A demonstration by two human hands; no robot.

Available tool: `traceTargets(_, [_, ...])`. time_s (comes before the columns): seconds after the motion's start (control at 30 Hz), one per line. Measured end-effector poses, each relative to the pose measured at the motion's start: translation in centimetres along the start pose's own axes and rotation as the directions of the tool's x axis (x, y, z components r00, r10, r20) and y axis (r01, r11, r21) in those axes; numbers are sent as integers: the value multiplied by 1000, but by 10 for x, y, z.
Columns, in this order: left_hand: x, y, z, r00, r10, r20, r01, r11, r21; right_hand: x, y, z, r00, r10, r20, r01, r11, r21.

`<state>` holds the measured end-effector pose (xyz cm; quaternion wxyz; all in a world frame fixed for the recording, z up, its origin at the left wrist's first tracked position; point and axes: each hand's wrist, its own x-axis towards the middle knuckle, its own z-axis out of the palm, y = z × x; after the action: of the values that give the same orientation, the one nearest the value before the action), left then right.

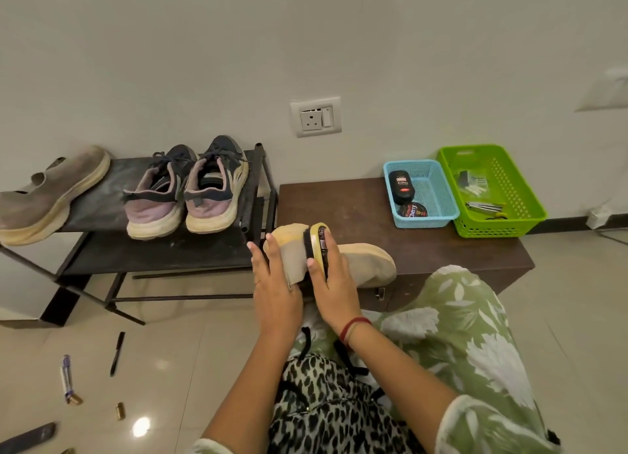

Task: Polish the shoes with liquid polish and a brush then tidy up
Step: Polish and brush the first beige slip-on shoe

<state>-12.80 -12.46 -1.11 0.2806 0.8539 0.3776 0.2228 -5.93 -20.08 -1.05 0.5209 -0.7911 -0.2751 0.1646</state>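
Head view: left hand (276, 292) fingers clasp beige shoe (368, 261); right hand (334, 283) fingers grip brush (319, 241).

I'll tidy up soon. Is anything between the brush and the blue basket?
Nothing visible does. Only bare cabinet top lies between the brush, held by the right hand, and the blue basket.

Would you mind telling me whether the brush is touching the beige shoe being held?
Touching. In the head view the brush, gripped by the right hand, has its black bristles pressed against the beige shoe with no gap.
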Motion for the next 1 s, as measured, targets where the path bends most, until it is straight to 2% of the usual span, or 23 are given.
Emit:
traceTargets(0.07, [3,1,-1,1000,-6,-1,6,999,-39,10,3,5,1000,-28,5,28,999,39])
traceTargets(0.2, [7,2,0,999,-45,2,44,971,-235,26,5,11,998,-68,9,67,996,63])
traceTargets(0.3, [12,0,4,991,-77,-109,34,937,-349,38,3,13,989,-130,70,123,987,99])
traceTargets(0.4, [22,7,10,973,-136,-186,55,922,-383,60,-5,14,981,-148,124,136,985,102])
traceTargets(0.5, [33,12,15,982,-176,-65,146,937,-317,86,2,13,980,-102,170,86,991,101])
traceTargets(0.63, [36,-3,19,982,-183,-49,173,970,-170,97,14,7,964,-73,255,34,988,153])
traceTargets(0.8, [40,-12,12,983,-182,-7,176,960,-219,102,9,1,971,-9,237,-62,955,291])
traceTargets(1.0, [51,-19,6,986,-161,34,164,972,-166,102,-6,-13,959,29,281,-107,958,265])
